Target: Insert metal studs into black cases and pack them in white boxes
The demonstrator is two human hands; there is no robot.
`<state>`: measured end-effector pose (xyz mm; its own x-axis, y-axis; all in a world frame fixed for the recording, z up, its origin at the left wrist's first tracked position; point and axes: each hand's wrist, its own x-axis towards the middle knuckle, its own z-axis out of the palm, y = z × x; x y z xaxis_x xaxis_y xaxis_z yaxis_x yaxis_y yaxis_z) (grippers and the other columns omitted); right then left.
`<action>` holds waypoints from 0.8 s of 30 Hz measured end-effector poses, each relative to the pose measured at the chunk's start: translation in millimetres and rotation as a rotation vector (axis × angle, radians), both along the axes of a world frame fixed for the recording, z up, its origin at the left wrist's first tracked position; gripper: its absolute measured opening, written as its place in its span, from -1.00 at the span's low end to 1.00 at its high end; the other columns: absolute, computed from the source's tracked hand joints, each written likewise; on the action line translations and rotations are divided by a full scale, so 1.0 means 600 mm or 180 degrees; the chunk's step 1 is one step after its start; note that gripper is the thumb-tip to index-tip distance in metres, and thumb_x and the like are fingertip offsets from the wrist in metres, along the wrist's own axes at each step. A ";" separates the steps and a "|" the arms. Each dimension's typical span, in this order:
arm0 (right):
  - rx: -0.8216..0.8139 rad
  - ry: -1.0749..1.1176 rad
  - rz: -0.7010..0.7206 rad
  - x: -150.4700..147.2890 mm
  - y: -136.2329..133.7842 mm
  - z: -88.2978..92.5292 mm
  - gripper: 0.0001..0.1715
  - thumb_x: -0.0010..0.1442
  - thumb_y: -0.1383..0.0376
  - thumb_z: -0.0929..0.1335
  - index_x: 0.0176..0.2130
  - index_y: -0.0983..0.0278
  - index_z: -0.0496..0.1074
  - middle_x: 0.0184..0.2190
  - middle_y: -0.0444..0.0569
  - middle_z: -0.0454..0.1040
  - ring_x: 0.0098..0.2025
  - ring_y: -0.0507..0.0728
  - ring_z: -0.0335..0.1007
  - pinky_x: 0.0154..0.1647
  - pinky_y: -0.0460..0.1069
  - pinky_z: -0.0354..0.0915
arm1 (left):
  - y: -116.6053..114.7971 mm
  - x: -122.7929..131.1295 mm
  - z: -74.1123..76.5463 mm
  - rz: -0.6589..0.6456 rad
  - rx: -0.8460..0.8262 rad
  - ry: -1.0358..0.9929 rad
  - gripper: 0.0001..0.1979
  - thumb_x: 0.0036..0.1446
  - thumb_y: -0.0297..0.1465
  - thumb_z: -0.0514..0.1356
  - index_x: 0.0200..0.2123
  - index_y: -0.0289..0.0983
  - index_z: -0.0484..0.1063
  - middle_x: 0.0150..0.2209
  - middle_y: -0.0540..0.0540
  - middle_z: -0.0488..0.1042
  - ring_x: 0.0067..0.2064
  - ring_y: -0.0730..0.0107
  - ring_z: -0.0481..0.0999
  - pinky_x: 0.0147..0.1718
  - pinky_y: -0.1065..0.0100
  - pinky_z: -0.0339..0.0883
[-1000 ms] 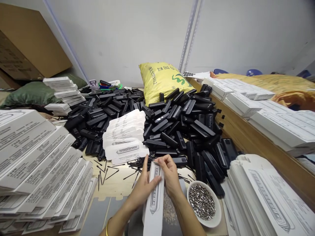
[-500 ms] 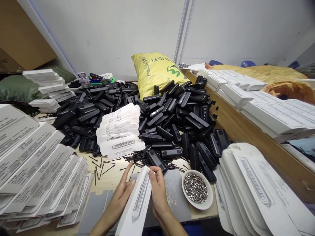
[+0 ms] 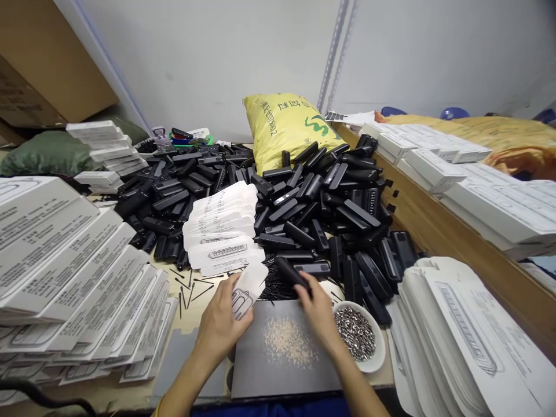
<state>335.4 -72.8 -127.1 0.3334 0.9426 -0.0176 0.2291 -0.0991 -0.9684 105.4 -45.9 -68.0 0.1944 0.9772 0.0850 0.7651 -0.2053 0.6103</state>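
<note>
My left hand (image 3: 223,318) is closed around a narrow white cardboard box (image 3: 251,289). A line drawing shows on its face, and its top end points away from me. Most of the box is covered by the hand. At the near edge of the black pile, my right hand (image 3: 316,304) has its fingers and thumb on the end of a long black plastic piece (image 3: 289,271), which is tilted. Below the hands lies a grey board (image 3: 282,370) sprinkled with small pale bits. A white bowl (image 3: 379,359) of small shiny metal pieces stands beside my right wrist.
Many black plastic pieces (image 3: 299,191) are heaped across the table before a yellow sack (image 3: 282,127). Printed boxes (image 3: 99,289) are stacked at left. Flat cartons (image 3: 221,255) overlap in the middle, with more cartons (image 3: 464,336) at right. Thin black sticks (image 3: 186,289) lie loose.
The box has moved out of my right hand and is now in my left alone, lifted up and left. My right hand has moved right and forward onto a black piece.
</note>
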 end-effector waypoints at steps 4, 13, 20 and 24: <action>-0.0474 0.1107 0.0851 0.057 -0.005 0.086 -0.51 0.17 0.01 0.33 -0.03 0.28 0.36 -0.49 -0.14 0.39 -0.49 0.06 0.39 -0.49 -0.05 0.36 | 0.006 0.001 0.000 -0.0509 0.0237 0.0615 -0.41 -0.01 -0.41 0.12 0.16 -0.27 0.20 -0.03 -0.21 0.43 -0.05 0.07 0.44 -0.10 0.06 0.37; -0.0513 -0.1062 0.1469 -0.018 0.059 0.080 -0.66 0.36 0.09 0.09 -0.21 0.21 0.29 -0.28 -0.07 0.44 -0.45 0.03 0.43 -0.55 -0.11 0.30 | 0.005 0.033 -0.008 -0.0483 0.0289 -0.0118 -0.35 -0.05 -0.44 0.14 0.19 -0.25 0.20 0.04 -0.17 0.41 0.03 0.14 0.43 0.00 0.15 0.37; -0.0419 -0.3089 0.1467 -0.032 0.073 -0.010 -0.77 0.15 0.55 0.22 -0.37 0.31 0.37 -0.28 0.15 0.50 -0.13 0.24 0.40 -0.14 0.05 0.27 | -0.009 0.023 -0.028 -0.0166 0.0104 -0.1040 -0.30 -0.02 -0.41 0.17 0.23 -0.22 0.12 0.16 -0.16 0.33 0.16 0.19 0.35 0.16 0.17 0.22; -0.0223 -0.2790 0.1317 -0.012 0.071 -0.008 -0.82 0.17 0.47 0.25 -0.43 0.28 0.34 -0.39 0.04 0.48 -0.24 0.20 0.42 -0.21 0.04 0.29 | -0.013 0.042 -0.025 -0.0202 0.0118 -0.0915 -0.29 -0.01 -0.45 0.17 0.25 -0.18 0.09 0.18 -0.15 0.29 0.20 0.20 0.29 0.19 0.15 0.18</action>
<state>328.5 -29.9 -131.9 -0.1028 0.9945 0.0187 0.8960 0.1008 -0.4325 130.6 -53.8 -82.9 0.2179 0.9591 0.1808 0.5469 -0.2735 0.7913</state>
